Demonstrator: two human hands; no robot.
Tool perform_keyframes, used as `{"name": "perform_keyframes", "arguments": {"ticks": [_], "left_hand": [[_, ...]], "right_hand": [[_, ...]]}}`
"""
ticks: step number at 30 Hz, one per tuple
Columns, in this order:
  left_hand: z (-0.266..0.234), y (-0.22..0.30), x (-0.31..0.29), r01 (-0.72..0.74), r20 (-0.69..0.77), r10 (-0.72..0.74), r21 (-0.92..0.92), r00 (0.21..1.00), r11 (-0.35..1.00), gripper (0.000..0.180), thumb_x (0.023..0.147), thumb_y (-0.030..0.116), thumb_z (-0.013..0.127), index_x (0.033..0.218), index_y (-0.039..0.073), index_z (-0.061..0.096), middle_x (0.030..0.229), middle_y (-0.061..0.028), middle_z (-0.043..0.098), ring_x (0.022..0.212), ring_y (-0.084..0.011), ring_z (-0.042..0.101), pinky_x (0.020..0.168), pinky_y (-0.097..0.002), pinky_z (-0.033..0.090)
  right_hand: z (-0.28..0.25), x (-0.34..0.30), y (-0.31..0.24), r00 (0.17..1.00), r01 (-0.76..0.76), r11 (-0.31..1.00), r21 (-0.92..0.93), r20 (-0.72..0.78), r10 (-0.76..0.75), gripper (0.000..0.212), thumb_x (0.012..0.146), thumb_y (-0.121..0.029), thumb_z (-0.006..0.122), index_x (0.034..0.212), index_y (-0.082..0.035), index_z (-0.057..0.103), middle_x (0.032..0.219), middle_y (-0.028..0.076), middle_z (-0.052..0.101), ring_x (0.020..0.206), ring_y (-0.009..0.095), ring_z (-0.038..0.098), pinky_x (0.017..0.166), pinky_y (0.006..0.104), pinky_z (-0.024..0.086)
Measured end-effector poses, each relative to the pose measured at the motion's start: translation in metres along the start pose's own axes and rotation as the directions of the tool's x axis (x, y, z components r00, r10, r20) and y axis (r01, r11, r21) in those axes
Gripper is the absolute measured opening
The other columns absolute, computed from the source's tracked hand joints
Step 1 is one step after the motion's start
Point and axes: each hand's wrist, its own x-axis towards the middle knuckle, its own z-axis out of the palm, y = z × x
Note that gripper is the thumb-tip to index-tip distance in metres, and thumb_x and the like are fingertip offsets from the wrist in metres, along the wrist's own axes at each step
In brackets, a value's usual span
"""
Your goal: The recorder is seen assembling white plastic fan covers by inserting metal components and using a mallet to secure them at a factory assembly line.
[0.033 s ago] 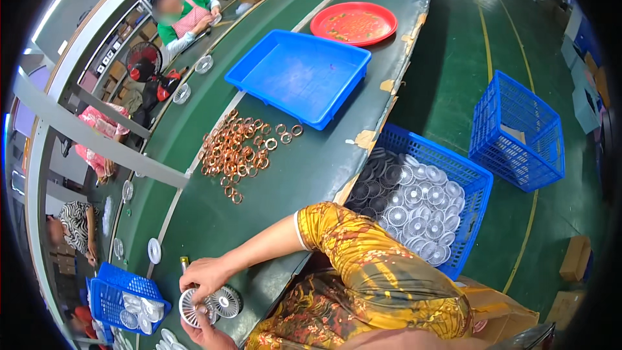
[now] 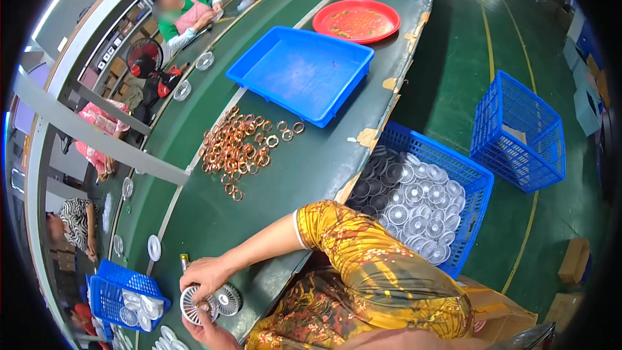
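Note:
My right hand (image 2: 208,275) reaches across the green table, its fingers closed on the upper edge of a white round slotted fan cover (image 2: 190,303). From the lower edge comes my left hand (image 2: 212,334), gripping the same cover from below, thumb over its centre. A small copper-coloured part shows near that thumb; its shape is partly hidden. Touching or very close to the held piece is a second slotted cover (image 2: 227,300), white with a dark side. Beside my right hand's knuckles stands a small gold-and-silver cylinder (image 2: 185,260). Farther up the table lies a loose pile of copper-coloured rings (image 2: 236,149).
Beyond the rings sit a blue tray (image 2: 301,78) and a red round tray (image 2: 356,21). A blue basket (image 2: 476,220) of white and dark covers stands at my right, below the table edge. Another blue basket (image 2: 107,304) with white covers is at left. Co-workers sit across the table.
My left thumb has shifted slightly over the held cover. Both hands keep their grip in nearly the same place.

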Motion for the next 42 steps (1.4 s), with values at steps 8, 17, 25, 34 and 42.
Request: {"name": "perform_keyframes", "arguments": {"ticks": [8, 17, 25, 34, 42], "left_hand": [[0.024, 0.012, -0.012, -0.048, -0.04, 0.048, -0.002, 0.998, 0.999, 0.033, 0.093, 0.01, 0.06, 0.123, -0.003, 0.051, 0.114, -0.0119, 0.061, 0.1, -0.0174, 0.06, 0.088, -0.0295, 0.049], [-0.023, 0.015, -0.013, 0.128, -0.435, 0.09, 0.447, 0.896, 0.885, 0.035, 0.094, 0.028, 0.061, 0.119, 0.003, 0.056, 0.113, -0.0099, 0.063, 0.1, -0.0177, 0.057, 0.092, -0.0312, 0.043], [-0.054, -0.03, 0.009, 0.174, -0.489, 0.021, 0.35, 0.872, 0.92, 0.043, 0.092, 0.025, 0.063, 0.126, 0.001, 0.053, 0.117, -0.0113, 0.062, 0.105, -0.0196, 0.057, 0.094, -0.0325, 0.043], [-0.059, -0.019, -0.006, 0.141, -0.502, 0.046, 0.327, 0.864, 0.934, 0.033, 0.093, 0.009, 0.057, 0.122, -0.006, 0.052, 0.113, -0.0135, 0.062, 0.098, -0.0185, 0.06, 0.088, -0.0325, 0.049], [0.034, -0.005, 0.017, 0.047, -0.128, -0.069, -0.161, 0.989, 0.986, 0.028, 0.089, -0.001, 0.058, 0.116, -0.003, 0.053, 0.104, -0.0114, 0.065, 0.093, -0.0164, 0.063, 0.086, -0.0306, 0.05]], "right_hand": [[-0.006, 0.001, 0.001, 0.99, 0.081, 0.994, -0.079, 0.122, -0.071, 0.047, 0.078, -0.042, 0.068, 0.1, -0.002, 0.058, 0.086, 0.019, 0.065, 0.082, 0.037, 0.063, 0.069, 0.0459, 0.048], [-0.323, -0.104, -0.02, 0.584, -0.811, 0.12, -0.573, -0.807, 0.088, 0.018, 0.078, -0.015, 0.06, 0.09, -0.008, 0.071, 0.088, 0.014, 0.07, 0.082, 0.03, 0.068, 0.072, 0.0433, 0.056], [-0.428, -0.242, 0.017, 0.23, -0.855, -0.425, -0.296, -0.952, 0.201, 0.022, 0.081, -0.007, 0.053, 0.093, 0.0, 0.071, 0.098, 0.023, 0.068, 0.095, 0.038, 0.067, 0.08, 0.0455, 0.055], [-0.478, -0.237, 0.005, 0.463, -0.792, -0.54, -0.284, -0.857, -0.228, 0.02, 0.086, -0.015, 0.049, 0.086, -0.003, 0.065, 0.084, 0.021, 0.064, 0.078, 0.036, 0.066, 0.065, 0.0482, 0.053], [-0.197, -0.051, -0.005, 0.832, -0.549, 0.768, -0.329, -0.305, 0.463, 0.036, 0.094, -0.022, 0.059, 0.126, -0.005, 0.058, 0.118, 0.006, 0.062, 0.109, 0.016, 0.057, 0.095, 0.0295, 0.045]]}}
